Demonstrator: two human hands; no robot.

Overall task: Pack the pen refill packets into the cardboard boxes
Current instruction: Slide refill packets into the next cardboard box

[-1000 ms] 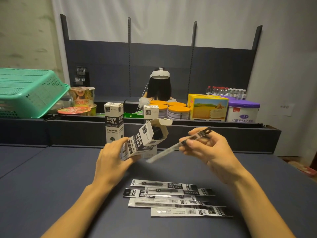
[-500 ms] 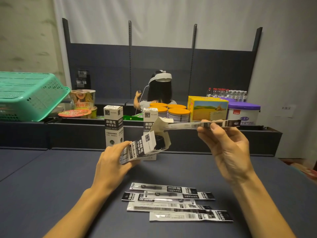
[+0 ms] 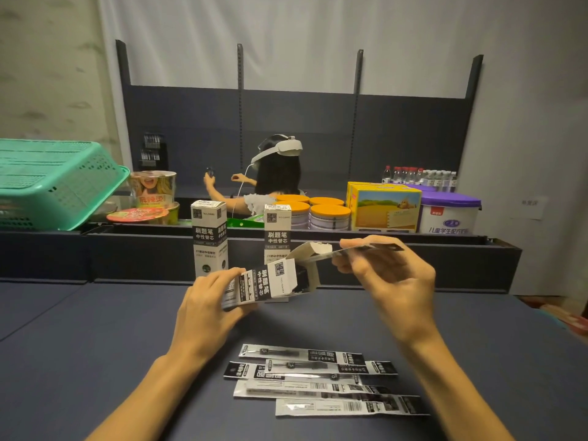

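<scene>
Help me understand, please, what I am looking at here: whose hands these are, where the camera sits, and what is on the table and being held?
There is no machine here: a person wears a camera on the head, looking forward and down at both bare hands. The left hand grips a small open cardboard box, tilted on its side. The right hand pinches one pen refill packet, its end at the box's open mouth. Four more packets lie on the dark table, nearer the person. Two closed boxes stand upright behind. Farther back are a green basket, tins, and another person wearing a headset.
</scene>
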